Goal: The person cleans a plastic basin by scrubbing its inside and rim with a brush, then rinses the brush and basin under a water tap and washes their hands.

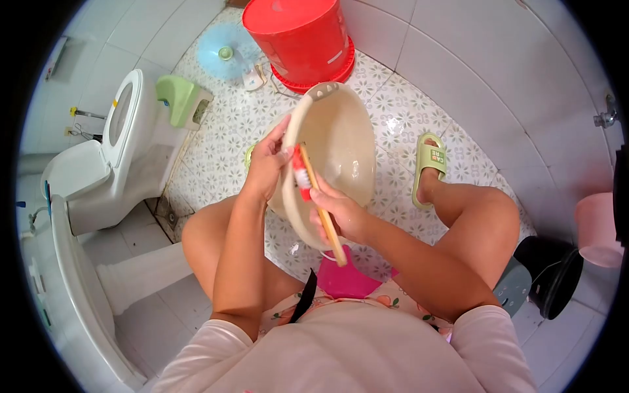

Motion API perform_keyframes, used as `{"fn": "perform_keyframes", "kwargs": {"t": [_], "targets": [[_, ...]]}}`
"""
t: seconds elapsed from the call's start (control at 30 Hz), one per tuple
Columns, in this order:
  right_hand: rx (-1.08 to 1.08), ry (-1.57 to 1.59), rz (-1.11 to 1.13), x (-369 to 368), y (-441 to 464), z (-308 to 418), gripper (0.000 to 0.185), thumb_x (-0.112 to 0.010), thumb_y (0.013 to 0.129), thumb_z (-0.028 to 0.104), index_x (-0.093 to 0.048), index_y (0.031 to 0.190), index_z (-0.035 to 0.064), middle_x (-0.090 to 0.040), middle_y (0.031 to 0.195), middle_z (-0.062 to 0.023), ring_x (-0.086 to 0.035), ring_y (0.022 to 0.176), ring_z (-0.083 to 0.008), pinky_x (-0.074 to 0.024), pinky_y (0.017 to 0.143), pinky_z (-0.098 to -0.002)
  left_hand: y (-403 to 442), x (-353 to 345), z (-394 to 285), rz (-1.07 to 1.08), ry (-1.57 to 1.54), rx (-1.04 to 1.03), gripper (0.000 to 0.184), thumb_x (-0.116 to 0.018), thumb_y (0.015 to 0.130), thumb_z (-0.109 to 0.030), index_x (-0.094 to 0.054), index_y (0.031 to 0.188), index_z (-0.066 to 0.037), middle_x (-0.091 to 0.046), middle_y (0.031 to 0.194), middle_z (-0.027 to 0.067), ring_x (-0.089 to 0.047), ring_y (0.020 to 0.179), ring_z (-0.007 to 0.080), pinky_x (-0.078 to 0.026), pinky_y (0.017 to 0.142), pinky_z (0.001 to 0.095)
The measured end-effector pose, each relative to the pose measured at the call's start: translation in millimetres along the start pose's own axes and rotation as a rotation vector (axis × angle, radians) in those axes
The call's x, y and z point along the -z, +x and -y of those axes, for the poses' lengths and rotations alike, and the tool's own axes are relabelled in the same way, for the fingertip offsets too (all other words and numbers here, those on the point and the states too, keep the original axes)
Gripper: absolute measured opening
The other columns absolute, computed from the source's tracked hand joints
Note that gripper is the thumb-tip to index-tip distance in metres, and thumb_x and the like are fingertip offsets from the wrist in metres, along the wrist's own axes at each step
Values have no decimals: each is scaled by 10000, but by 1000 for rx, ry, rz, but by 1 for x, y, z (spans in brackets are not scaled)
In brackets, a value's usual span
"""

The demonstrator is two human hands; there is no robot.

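Observation:
A beige plastic basin [359, 147] is tipped on its side between my knees, its hollow facing right. My left hand [267, 160] grips the basin's left rim, thumb over the edge and fingers behind the wall. In my right hand [339, 213] is a scrubbing brush [302, 173] with a long wooden handle and red and white bristles. The bristles lie against the rim, just below my left thumb. My right fingers wrap round the middle of the handle, whose end points down toward my lap.
A lidded red bucket [298, 49] stands ahead, beside a translucent blue lid-like disc [226, 52]. On the left are a white toilet [108, 154], a green stool [178, 98] and a washbasin [85, 281]. A black bucket [553, 275] and pink bucket [597, 229] are at right.

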State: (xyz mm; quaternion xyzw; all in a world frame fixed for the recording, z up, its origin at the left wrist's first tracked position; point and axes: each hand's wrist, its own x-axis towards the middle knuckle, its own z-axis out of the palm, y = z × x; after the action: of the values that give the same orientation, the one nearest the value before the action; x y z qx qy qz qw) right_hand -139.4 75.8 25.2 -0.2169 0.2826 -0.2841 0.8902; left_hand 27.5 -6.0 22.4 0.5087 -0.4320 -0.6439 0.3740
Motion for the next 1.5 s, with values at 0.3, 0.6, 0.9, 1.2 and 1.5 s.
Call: {"fn": "perform_keyframes", "kwargs": {"t": [0.3, 0.6, 0.9, 1.2, 1.5], "targets": [[90, 223, -486, 66, -30, 32, 210, -554, 879, 312, -423, 882, 148, -403, 588, 23, -383, 425, -84, -324, 355, -230, 18, -13, 12, -520, 45, -184, 493, -568, 619, 106, -589, 1109, 57, -641, 814, 67, -580, 659, 109, -461, 599, 218], [387, 396, -866, 143, -91, 47, 206, -521, 866, 206, -452, 1011, 77, -509, 766, -69, -507, 615, -169, -471, 570, -288, 60, -47, 142, -413, -171, 87, 565, -478, 608, 122, -524, 1165, 41, -624, 936, 124, -610, 751, 200, -502, 627, 270], [522, 463, -951, 183, -198, 32, 307, -481, 813, 2, -445, 1118, -8, -592, 1018, -188, -618, 817, -288, -510, 746, -363, 103, -172, 212, -271, 363, 196, 341, -585, 799, -49, -548, 1129, 31, -640, 952, 120, -608, 781, 172, -493, 685, 284], [625, 381, -998, 163, -239, 24, 312, -572, 735, -29, -482, 1034, -16, -595, 905, -148, -610, 758, -247, -517, 690, -347, 134, -142, 253, -181, 690, 291, 348, -544, 763, -38, -519, 1109, -12, -625, 987, 151, -596, 901, 228, -497, 736, 361], [494, 340, -1113, 177, -240, -16, 220, -571, 841, 137, -488, 999, 9, -578, 790, -135, -592, 643, -219, -527, 603, -330, 114, -187, 255, 196, 276, 561, 417, -541, 796, 55, -443, 1176, -88, -567, 969, 148, -604, 749, 278, -540, 553, 358]]}}
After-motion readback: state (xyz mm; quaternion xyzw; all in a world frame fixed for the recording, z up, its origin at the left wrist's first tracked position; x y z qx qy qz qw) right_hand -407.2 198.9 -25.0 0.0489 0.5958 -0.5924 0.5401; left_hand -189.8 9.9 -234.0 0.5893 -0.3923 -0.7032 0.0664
